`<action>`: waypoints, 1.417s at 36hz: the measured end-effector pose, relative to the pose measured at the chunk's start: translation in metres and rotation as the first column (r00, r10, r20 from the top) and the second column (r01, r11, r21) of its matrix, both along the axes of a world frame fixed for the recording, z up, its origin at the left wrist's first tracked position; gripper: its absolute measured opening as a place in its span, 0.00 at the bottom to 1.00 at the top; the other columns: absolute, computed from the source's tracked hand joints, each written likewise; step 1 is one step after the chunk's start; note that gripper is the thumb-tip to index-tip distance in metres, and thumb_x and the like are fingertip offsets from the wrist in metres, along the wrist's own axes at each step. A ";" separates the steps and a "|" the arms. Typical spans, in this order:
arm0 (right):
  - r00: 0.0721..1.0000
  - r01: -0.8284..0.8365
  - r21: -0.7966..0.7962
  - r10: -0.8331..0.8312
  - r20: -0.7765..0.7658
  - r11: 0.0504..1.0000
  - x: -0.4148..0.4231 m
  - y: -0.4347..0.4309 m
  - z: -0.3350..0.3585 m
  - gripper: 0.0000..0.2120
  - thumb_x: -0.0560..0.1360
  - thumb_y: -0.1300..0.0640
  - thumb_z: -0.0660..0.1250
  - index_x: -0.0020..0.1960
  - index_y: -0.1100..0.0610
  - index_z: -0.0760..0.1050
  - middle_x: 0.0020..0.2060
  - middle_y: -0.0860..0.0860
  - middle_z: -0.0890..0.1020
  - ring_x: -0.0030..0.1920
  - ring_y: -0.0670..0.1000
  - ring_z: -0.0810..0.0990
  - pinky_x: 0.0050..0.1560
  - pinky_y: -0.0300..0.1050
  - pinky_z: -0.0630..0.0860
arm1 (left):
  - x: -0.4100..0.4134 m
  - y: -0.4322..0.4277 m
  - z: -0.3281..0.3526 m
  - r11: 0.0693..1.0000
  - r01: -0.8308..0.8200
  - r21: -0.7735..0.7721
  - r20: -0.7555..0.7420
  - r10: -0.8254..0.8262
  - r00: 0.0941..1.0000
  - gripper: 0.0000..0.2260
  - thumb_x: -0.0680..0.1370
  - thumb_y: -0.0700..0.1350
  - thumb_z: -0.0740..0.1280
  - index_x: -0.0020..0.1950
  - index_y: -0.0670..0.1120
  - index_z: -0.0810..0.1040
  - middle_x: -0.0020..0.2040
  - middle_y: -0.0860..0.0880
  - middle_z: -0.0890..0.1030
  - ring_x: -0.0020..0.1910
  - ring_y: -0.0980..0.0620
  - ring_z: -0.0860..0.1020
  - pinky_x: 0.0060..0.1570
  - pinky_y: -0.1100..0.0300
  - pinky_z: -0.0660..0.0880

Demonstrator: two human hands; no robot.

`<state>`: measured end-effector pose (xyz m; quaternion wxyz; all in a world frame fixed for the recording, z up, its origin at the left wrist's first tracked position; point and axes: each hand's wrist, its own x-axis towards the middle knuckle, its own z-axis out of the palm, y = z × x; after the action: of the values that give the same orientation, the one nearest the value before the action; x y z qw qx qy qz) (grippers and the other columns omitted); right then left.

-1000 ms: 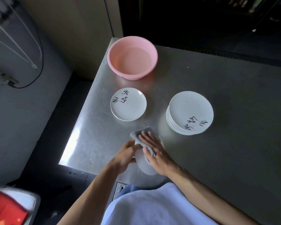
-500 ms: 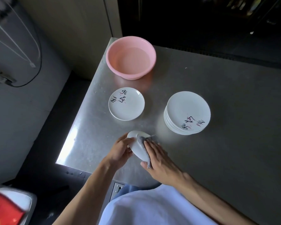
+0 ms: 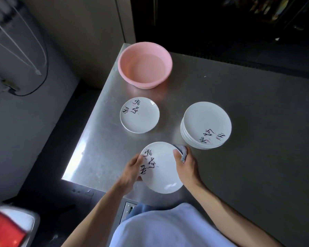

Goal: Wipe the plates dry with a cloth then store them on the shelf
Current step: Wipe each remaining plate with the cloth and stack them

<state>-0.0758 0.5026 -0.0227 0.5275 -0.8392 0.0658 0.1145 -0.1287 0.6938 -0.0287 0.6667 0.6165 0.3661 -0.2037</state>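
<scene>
Gripping white plate (image 3: pixel 161 168) at rims: left hand (image 3: pixel 132 171) bare, right hand (image 3: pixel 185 165) w/ grey cloth (image 3: pixel 183 152); glazed, prob. slippery, fragile.

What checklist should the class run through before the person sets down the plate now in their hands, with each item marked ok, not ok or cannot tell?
1. Plate in hand held on both sides: left hand at its left edge, right hand at its right edge. Ok.
2. Cloth in the right hand, at the plate's rim. Ok.
3. Plate fully dry: a glint shows near its lower edge. Cannot tell.
4. Room on the table to put it down: the single plate could take one on top. Ok.
5. Stack of plates sits level. Ok.
6. Shelf for storing: not in view. Cannot tell.
</scene>
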 end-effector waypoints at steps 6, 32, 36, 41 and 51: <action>0.958 -0.051 -0.234 0.114 0.264 0.971 -0.012 0.002 -0.024 0.17 0.82 0.59 0.60 0.69 0.48 0.74 0.59 0.44 0.80 0.59 0.48 0.80 0.59 0.44 0.75 | -0.009 0.002 -0.001 0.999 -0.037 0.030 -0.001 0.037 0.999 0.12 0.88 0.52 0.57 0.61 0.53 0.80 0.50 0.50 0.86 0.46 0.50 0.84 0.34 0.52 0.81; 0.871 -0.472 0.007 0.467 -0.150 0.882 -0.008 -0.028 0.011 0.20 0.85 0.60 0.56 0.70 0.41 0.71 0.64 0.39 0.78 0.50 0.39 0.83 0.45 0.31 0.79 | 0.041 0.042 0.057 0.910 -0.372 0.184 0.342 0.296 0.892 0.14 0.88 0.50 0.55 0.53 0.54 0.80 0.41 0.59 0.85 0.37 0.59 0.82 0.28 0.59 0.77; 0.890 -0.408 -0.090 0.373 -0.262 0.909 -0.008 -0.034 0.010 0.16 0.84 0.58 0.57 0.69 0.53 0.75 0.48 0.38 0.80 0.36 0.42 0.82 0.36 0.31 0.77 | 0.072 0.019 0.073 0.949 -0.300 0.098 0.368 0.246 0.897 0.14 0.88 0.51 0.56 0.55 0.53 0.81 0.44 0.58 0.85 0.41 0.59 0.84 0.30 0.58 0.80; 0.898 -0.420 -0.136 0.389 -0.208 0.897 -0.010 -0.038 0.009 0.20 0.83 0.57 0.58 0.74 0.47 0.71 0.38 0.29 0.81 0.39 0.31 0.77 0.42 0.22 0.67 | 0.112 -0.030 0.086 0.991 -0.128 0.039 0.385 0.103 0.917 0.12 0.88 0.52 0.58 0.64 0.53 0.80 0.54 0.51 0.85 0.49 0.54 0.85 0.36 0.47 0.84; 0.870 -0.416 -0.045 0.383 -0.309 0.908 -0.002 -0.039 0.012 0.21 0.83 0.54 0.55 0.33 0.40 0.68 0.21 0.33 0.73 0.25 0.34 0.73 0.34 0.35 0.70 | 0.150 -0.092 0.078 0.995 0.063 0.079 0.378 -0.089 0.922 0.13 0.88 0.51 0.57 0.66 0.49 0.78 0.59 0.44 0.83 0.56 0.44 0.83 0.42 0.38 0.84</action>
<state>-0.0783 0.4640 -0.0105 0.4296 -0.8360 -0.0257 0.3404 0.0213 0.6019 0.0495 0.6962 0.6793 0.2121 -0.0939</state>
